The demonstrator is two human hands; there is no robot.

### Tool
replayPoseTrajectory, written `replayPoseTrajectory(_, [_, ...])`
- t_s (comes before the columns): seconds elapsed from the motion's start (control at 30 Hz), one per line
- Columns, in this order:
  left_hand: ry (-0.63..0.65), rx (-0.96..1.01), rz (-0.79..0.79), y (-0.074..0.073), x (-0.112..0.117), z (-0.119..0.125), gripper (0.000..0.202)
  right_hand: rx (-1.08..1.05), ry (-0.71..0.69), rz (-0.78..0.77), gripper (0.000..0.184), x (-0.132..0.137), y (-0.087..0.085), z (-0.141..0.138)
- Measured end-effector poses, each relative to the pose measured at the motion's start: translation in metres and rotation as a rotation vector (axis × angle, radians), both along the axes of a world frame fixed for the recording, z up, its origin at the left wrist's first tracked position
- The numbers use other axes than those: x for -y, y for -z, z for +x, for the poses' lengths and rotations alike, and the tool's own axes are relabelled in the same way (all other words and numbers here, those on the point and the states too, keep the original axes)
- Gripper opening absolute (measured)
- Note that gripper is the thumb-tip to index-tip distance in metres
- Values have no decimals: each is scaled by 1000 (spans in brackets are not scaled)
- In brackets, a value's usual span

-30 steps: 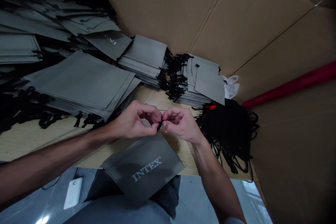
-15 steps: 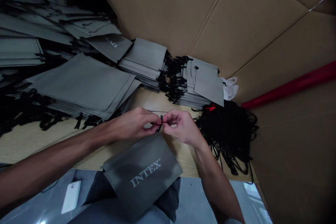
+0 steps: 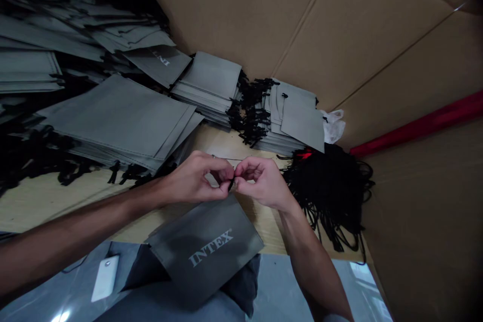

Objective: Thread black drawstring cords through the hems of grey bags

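My left hand (image 3: 204,177) and my right hand (image 3: 261,181) meet fingertip to fingertip above the table edge. Both pinch a short black drawstring cord (image 3: 231,183), mostly hidden by the fingers. It sits at the top corner of a grey pouch (image 3: 204,256) printed INTEX, which lies tilted over my lap. To the right of my right hand lies a heap of loose black cords (image 3: 332,196) with a bit of red on it.
Grey pouches with black cord ends form a large stack (image 3: 116,115) at left, a middle stack (image 3: 211,78) and a right stack (image 3: 302,121). A white plastic bag (image 3: 334,126) lies beside a cardboard wall (image 3: 377,55). A white phone-like object (image 3: 105,277) shows below the wooden table (image 3: 37,206).
My fingers have closed in further over the cord, so less of it shows. The pouch stays on my lap, and the view has shifted slightly.
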State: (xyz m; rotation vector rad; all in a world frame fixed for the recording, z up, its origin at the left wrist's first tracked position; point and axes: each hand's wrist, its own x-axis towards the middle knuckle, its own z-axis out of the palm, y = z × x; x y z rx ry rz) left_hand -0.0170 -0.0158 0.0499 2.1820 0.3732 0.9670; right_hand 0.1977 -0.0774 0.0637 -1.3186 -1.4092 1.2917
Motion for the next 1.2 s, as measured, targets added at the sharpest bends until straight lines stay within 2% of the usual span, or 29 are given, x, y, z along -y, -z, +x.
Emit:
replayPoseTrajectory(0.33, [28, -8, -66, -2, 2, 0, 10, -152, -76, -176, 18, -6, 2, 3])
replayPoseTrajectory(0.6, [44, -5, -105, -3, 3, 0, 8, -194, -115, -216, 17, -7, 3, 2])
replayPoseTrajectory(0.7, [41, -6, -103, -5, 2, 1, 8, -188, -91, -202, 17, -7, 2, 3])
replayPoseTrajectory(0.8, [11, -26, -23, -4, -1, 1, 8, -120, -33, -156, 19, -6, 0, 5])
replayPoseTrajectory(1.0, [-35, -146, 278, 7, -6, -1, 11, 93, 57, 23, 15, -1, 3, 3])
replayPoseTrajectory(1.2, [8, -138, 358, 15, -9, -5, 15, 165, 100, 59, 13, 2, 10, 1])
